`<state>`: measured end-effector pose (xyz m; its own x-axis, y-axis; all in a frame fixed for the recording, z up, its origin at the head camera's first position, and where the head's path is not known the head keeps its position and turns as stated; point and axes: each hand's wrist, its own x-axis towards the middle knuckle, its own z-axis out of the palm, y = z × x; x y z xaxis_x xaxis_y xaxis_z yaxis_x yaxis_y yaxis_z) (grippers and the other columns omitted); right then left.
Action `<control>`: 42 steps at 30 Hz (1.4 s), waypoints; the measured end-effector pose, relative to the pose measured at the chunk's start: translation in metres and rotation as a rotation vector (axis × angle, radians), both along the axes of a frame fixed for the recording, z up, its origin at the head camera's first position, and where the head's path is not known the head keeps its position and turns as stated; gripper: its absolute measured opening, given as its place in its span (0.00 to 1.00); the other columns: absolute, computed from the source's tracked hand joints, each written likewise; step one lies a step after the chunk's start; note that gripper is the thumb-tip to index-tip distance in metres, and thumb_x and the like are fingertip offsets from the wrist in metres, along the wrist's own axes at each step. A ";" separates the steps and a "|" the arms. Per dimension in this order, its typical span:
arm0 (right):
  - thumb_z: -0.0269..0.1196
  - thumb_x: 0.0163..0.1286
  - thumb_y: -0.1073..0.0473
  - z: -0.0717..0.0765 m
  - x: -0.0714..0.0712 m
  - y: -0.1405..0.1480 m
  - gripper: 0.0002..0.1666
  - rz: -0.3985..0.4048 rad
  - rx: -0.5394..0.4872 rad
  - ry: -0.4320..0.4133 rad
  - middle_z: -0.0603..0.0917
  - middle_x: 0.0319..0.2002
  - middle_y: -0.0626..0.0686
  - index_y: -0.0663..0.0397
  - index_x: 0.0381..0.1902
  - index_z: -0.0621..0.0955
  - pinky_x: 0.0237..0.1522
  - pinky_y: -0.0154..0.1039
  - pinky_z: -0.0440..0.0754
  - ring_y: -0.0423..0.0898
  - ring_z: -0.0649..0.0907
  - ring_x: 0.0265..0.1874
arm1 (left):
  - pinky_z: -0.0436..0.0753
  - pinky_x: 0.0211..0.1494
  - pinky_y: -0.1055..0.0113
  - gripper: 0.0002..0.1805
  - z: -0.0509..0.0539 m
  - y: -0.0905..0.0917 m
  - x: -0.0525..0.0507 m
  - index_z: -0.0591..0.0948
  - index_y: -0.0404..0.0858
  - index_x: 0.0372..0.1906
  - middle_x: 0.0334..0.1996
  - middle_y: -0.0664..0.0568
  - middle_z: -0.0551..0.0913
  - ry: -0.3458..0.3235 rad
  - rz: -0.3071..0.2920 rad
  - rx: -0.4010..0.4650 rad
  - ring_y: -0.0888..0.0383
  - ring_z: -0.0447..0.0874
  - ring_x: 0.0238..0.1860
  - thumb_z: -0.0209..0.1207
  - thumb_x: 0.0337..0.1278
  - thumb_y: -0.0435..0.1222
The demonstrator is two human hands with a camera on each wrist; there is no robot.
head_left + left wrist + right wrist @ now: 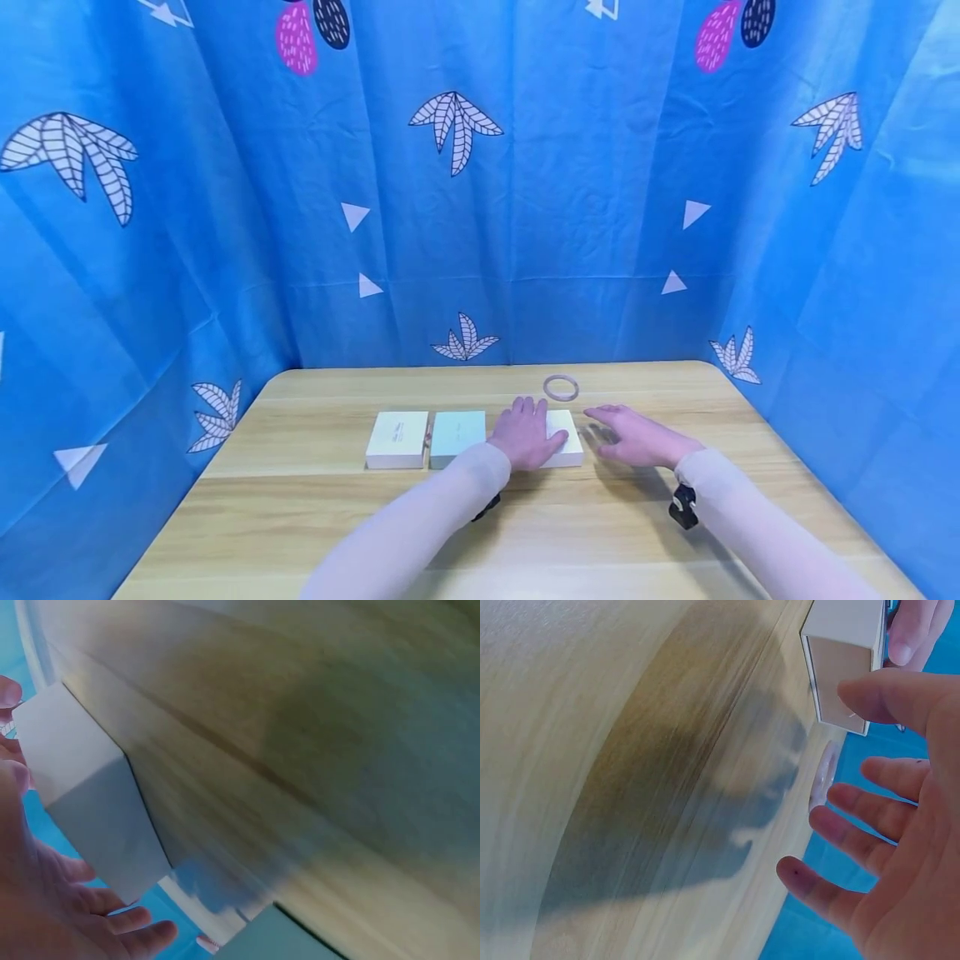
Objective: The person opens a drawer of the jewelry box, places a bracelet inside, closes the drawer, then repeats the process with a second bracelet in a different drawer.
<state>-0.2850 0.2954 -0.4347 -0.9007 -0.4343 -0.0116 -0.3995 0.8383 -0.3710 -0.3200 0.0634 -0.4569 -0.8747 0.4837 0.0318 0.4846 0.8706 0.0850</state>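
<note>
A white box [567, 457] lies on the table at the right end of a row of three. My left hand [528, 435] is over its top, fingers fairly straight; in the left wrist view those fingers [97, 907] run along the white box [105, 795]. To the right of that box, my right hand [641, 437] hovers above the table with fingers spread and loosely bent, holding nothing. In the right wrist view its thumb [885, 697] appears in front of the box's end; whether they touch cannot be told. A pale green box [459, 435] sits left of my left hand.
Another white box [399, 433] with dark lettering stands at the row's left end. Between it and the green box is a small reddish item [427, 439], too small to identify. A pale ring [561, 399] lies behind the row. Blue patterned curtain [465, 233] surrounds the wooden table [300, 508].
</note>
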 end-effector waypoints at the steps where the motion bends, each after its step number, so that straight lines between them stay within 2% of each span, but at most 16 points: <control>1: 0.67 0.66 0.56 -0.001 0.000 -0.001 0.42 0.000 -0.004 -0.002 0.70 0.71 0.67 0.62 0.74 0.66 0.70 0.66 0.65 0.68 0.69 0.70 | 0.70 0.73 0.53 0.45 -0.001 0.000 0.000 0.63 0.38 0.76 0.71 0.41 0.69 -0.008 0.008 0.010 0.46 0.65 0.73 0.36 0.70 0.67; 5: 0.66 0.67 0.57 -0.002 0.000 -0.002 0.42 0.002 -0.014 -0.008 0.69 0.71 0.67 0.63 0.74 0.65 0.70 0.66 0.65 0.68 0.68 0.70 | 0.67 0.76 0.52 0.47 -0.005 0.000 -0.003 0.60 0.37 0.77 0.73 0.39 0.66 -0.038 0.034 0.037 0.44 0.63 0.74 0.37 0.69 0.68; 10: 0.66 0.67 0.57 -0.002 0.000 -0.005 0.41 -0.006 -0.026 -0.014 0.69 0.71 0.66 0.62 0.74 0.66 0.70 0.66 0.65 0.67 0.68 0.70 | 0.64 0.77 0.52 0.47 -0.007 -0.001 -0.006 0.59 0.36 0.78 0.74 0.39 0.64 -0.052 0.040 0.035 0.44 0.60 0.76 0.36 0.69 0.67; 18: 0.65 0.69 0.57 -0.005 -0.004 -0.009 0.33 0.052 -0.017 0.015 0.75 0.67 0.65 0.63 0.69 0.73 0.69 0.64 0.68 0.66 0.73 0.67 | 0.61 0.78 0.50 0.47 -0.007 -0.002 -0.005 0.56 0.37 0.79 0.77 0.40 0.61 -0.082 0.047 0.034 0.43 0.56 0.78 0.35 0.70 0.67; 23: 0.64 0.70 0.56 -0.006 -0.008 -0.011 0.29 0.066 -0.019 0.038 0.78 0.64 0.65 0.63 0.65 0.76 0.67 0.63 0.71 0.64 0.76 0.65 | 0.58 0.79 0.49 0.47 -0.012 0.000 -0.008 0.53 0.40 0.81 0.78 0.41 0.58 -0.106 0.067 0.027 0.44 0.51 0.80 0.33 0.69 0.68; 29: 0.63 0.72 0.55 -0.011 -0.013 -0.013 0.24 0.081 -0.034 0.074 0.82 0.60 0.62 0.62 0.61 0.80 0.65 0.61 0.74 0.61 0.80 0.61 | 0.56 0.80 0.47 0.48 -0.017 0.003 -0.010 0.52 0.41 0.81 0.79 0.42 0.57 -0.105 0.082 0.009 0.44 0.49 0.80 0.30 0.68 0.70; 36: 0.63 0.72 0.58 -0.015 -0.014 -0.014 0.18 0.089 -0.058 0.098 0.86 0.53 0.60 0.59 0.56 0.83 0.60 0.59 0.78 0.59 0.83 0.55 | 0.57 0.79 0.47 0.48 -0.020 0.005 -0.007 0.53 0.41 0.81 0.78 0.42 0.58 -0.102 0.080 0.003 0.44 0.50 0.80 0.32 0.69 0.69; 42: 0.62 0.72 0.59 -0.017 -0.017 -0.017 0.13 0.093 -0.072 0.130 0.88 0.49 0.55 0.52 0.51 0.86 0.58 0.56 0.80 0.55 0.85 0.52 | 0.57 0.79 0.45 0.49 -0.022 0.006 -0.011 0.52 0.42 0.81 0.78 0.42 0.59 -0.084 0.081 -0.007 0.44 0.50 0.80 0.29 0.67 0.71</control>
